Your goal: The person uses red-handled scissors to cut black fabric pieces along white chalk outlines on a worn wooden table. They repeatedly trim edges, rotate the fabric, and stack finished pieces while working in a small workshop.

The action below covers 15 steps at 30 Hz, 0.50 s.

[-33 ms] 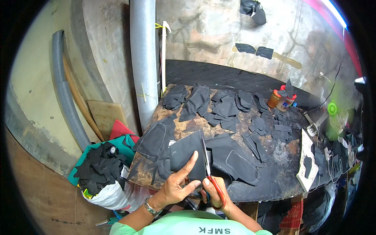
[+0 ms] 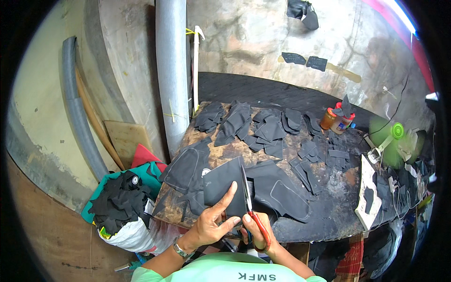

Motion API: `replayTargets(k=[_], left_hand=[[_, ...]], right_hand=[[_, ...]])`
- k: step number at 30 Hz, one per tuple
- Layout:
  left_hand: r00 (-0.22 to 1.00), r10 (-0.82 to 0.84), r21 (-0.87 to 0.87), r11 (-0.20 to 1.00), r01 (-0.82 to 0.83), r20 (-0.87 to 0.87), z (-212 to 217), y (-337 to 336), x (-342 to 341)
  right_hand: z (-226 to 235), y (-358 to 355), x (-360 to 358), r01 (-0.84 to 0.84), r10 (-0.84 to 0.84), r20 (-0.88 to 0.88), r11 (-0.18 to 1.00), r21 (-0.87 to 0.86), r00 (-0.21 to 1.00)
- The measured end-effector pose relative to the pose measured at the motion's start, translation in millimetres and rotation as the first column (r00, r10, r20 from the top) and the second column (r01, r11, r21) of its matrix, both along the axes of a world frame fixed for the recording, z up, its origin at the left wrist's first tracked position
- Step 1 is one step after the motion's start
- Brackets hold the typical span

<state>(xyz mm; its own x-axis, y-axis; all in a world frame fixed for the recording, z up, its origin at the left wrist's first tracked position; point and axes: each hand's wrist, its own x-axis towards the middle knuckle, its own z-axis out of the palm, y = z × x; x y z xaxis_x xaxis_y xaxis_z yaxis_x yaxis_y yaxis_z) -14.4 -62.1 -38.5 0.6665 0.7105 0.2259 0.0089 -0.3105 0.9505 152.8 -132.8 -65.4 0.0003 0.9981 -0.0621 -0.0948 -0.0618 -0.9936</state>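
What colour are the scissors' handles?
Red, on the scissors in the right hand; head view.

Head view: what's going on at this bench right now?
A person is cutting a black sheet piece with red-handled scissors. The left hand holds the piece flat by its near edge, while the right hand works the scissors, blades along the piece's right edge. Many more black cut pieces lie spread over the worn table, and a sack of black offcuts sits at its left.

Even daylight over my tabletop (image 2: 221, 145); soft shadows, no hard glare. A bright strip burns top right. Fisheye bends edges; black vignette rings the frame; green fan (image 2: 397, 131) blurred.
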Motion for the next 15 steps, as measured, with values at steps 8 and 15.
replayTargets(k=[8,15], left_hand=[[0.999,-0.037,-0.079,0.996,0.036,-0.014,-13,-11,3],[0.997,-0.06,-0.119,0.991,0.054,-0.05,-28,-9,3]], right_hand=[[-6,12,8,0.028,-0.049,0.138,0.988,0.15,0.989],[-17,4,4,0.058,-0.062,0.1,0.997,0.043,0.993]])
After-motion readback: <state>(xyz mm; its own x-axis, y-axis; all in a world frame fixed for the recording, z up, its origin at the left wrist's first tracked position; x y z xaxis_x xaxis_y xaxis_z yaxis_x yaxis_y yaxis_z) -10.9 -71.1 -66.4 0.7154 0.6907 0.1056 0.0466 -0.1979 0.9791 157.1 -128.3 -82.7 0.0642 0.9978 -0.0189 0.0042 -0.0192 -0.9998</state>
